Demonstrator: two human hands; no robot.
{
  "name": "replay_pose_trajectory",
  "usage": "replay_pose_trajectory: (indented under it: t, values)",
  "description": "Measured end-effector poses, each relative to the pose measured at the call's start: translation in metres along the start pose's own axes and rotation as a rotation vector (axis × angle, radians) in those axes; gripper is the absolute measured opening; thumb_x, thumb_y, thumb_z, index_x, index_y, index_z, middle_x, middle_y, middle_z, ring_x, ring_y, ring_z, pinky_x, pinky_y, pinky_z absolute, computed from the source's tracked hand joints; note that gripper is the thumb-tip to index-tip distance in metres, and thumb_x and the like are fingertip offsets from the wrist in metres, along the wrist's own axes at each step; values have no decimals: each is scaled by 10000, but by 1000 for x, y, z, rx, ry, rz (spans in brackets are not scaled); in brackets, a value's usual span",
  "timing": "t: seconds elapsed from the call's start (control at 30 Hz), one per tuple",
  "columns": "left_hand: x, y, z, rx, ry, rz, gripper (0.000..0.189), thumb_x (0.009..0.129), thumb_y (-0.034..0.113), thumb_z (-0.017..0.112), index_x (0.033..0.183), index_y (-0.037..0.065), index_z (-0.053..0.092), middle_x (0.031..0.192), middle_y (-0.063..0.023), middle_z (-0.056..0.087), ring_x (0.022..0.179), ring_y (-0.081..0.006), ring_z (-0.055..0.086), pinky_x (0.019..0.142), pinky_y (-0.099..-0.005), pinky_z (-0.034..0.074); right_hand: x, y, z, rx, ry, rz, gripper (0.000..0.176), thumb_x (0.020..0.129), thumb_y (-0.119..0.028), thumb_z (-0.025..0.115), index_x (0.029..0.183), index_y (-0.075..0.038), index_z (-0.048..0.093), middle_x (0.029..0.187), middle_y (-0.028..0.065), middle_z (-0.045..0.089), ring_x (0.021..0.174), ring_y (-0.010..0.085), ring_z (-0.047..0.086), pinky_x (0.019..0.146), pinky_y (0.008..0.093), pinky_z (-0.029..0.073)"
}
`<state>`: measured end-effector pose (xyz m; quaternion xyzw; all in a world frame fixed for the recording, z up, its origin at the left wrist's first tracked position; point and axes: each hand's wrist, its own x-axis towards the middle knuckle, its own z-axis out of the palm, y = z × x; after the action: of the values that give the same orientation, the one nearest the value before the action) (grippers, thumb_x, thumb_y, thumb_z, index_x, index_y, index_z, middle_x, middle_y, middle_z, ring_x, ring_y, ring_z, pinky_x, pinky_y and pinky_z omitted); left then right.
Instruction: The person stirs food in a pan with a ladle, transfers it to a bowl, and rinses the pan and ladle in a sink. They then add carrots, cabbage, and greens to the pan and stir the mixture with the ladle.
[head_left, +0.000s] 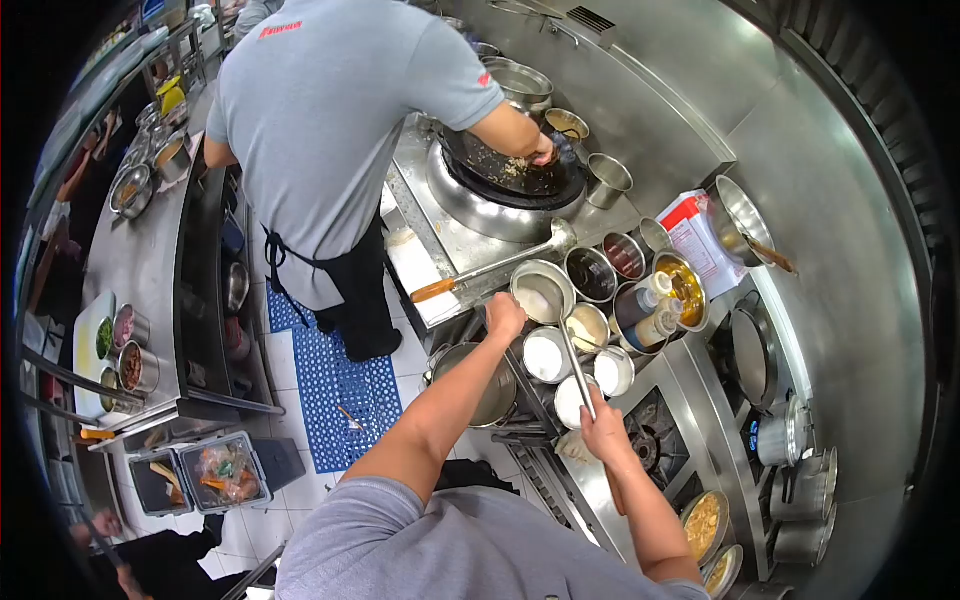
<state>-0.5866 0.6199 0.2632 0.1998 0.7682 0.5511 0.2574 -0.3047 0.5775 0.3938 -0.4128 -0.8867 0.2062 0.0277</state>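
Two hands work over a steel tabletop (692,385) crowded with seasoning tubs (548,356). Right hand (603,427) has its grip closed around the end of a long ladle (578,365), whose handle runs up and away toward a round steel pot (522,278); ladle bowl hidden, can't make it out. Left hand (505,316) sits at the near rim of that pot, fingers curled, touching it; can't tell if the grip actually clamps the rim. Pot stands at the far end of the tub cluster, just beside a dark-filled tub (591,274). Two squeeze bottles (655,322) lie to the right of the tubs. Second ladle (495,267) with an orange handle rests beyond the pot. Co-worker (320,130) in a grey shirt and black apron stands on a blue mat (335,385), one hand at a wok (510,172).
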Motion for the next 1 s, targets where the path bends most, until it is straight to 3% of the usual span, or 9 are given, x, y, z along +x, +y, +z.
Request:
replay_pose_trajectory:
  t: [0.1,0.23,0.4,0.5,0.53,0.67,0.77,0.83,1.0]
  values:
    - [2,0,-16,129,119,158,211,835,149,614,802,-48,681,800,-274,668,841,-429,666,794,-496,509,-5,5,-8,-26,62,-94,475,911,-113,562,1368,-21,469,772,356,610,777,519,615,716,575,490]
    - [-8,-6,-13,8,204,96,300,885,224,597,847,-67,657,832,-302,657,876,-469,644,827,-509,499,-8,-7,-13,17,129,-31,497,906,-100,566,1383,-26,448,743,339,612,739,520,608,698,597,473]
    - [-28,-13,11,-16,96,-61,319,847,247,674,837,-72,685,865,-317,662,867,-449,664,799,-493,513,12,-7,7,-126,169,56,521,920,-154,567,1415,-66,433,697,311,616,687,501,624,664,583,484]
    - [-28,-16,24,35,53,-29,262,878,207,621,814,-34,703,714,-104,725,732,-274,716,776,-372,542,21,-4,30,-88,168,65,520,918,-134,563,1416,-62,430,699,308,621,683,502,626,666,586,481]
    - [-25,-16,28,12,65,-23,212,853,154,615,828,-33,710,716,-101,726,723,-269,716,774,-360,544,20,-5,37,-22,189,41,510,919,-113,552,1406,-30,427,721,313,629,688,508,625,671,582,483]
    - [-24,-7,25,27,100,-15,170,822,116,637,822,-35,716,713,-113,723,728,-265,719,758,-359,547,8,-12,43,6,89,76,491,914,-74,538,1379,29,423,865,358,633,761,534,618,704,574,484]
    - [-18,-2,16,-73,18,-84,182,791,99,677,914,-29,717,890,-267,689,887,-420,675,815,-469,516,4,-12,30,50,42,80,486,908,-71,539,1374,18,433,892,366,627,801,543,612,739,572,485]
    - [-9,8,0,-37,-29,-143,205,789,87,664,961,-5,727,929,-265,690,939,-411,671,844,-460,515,1,-15,17,68,0,83,471,909,-85,542,1362,9,452,909,368,625,848,542,608,770,568,487]
    - [19,2,-11,101,41,-30,241,790,119,675,982,-21,717,968,-276,682,979,-406,664,881,-443,521,0,7,-12,59,13,-57,469,914,-127,563,1369,-51,483,947,351,632,895,526,605,808,555,486]
